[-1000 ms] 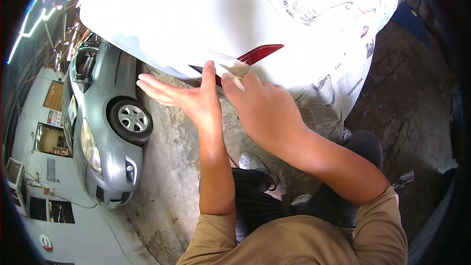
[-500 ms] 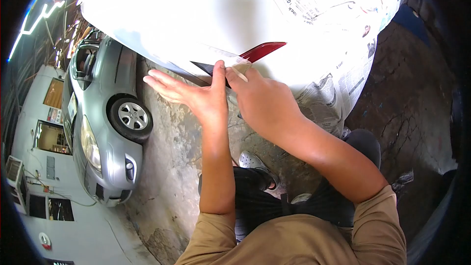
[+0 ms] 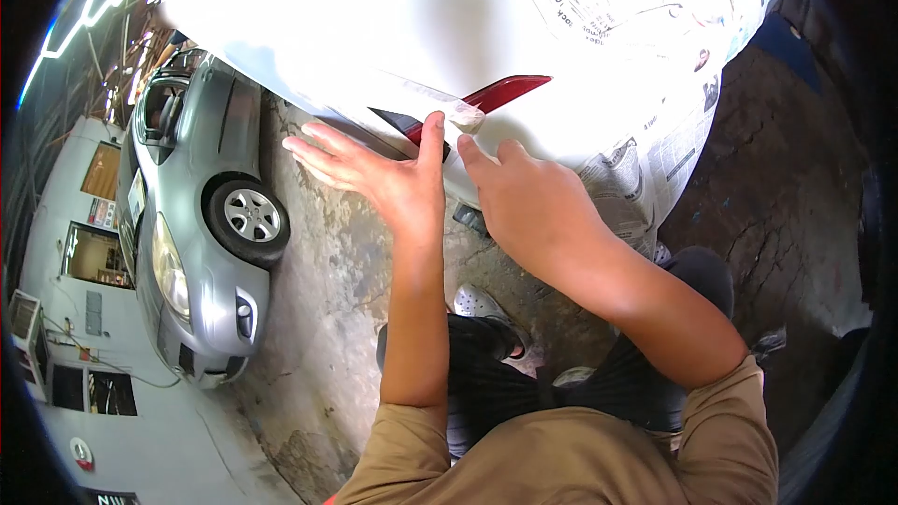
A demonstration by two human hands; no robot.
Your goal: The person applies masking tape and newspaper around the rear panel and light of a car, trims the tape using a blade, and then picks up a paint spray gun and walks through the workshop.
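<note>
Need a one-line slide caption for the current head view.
Left hand and right hand close to a red lens on a white panel, newspaper alongside, silver car at picture left.

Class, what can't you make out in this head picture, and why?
All in the head view:
Right hand: curled fingers' undersides, and anything they hold, hidden by its back.
Red light: middle, partly behind pale strip and left hand.
Newspaper: fine print, too small.
White panel: top, cut off by the picture's edge.

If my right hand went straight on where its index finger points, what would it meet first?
Most likely your left hand, at its raised thumb, though depth is hard to judge.
</note>
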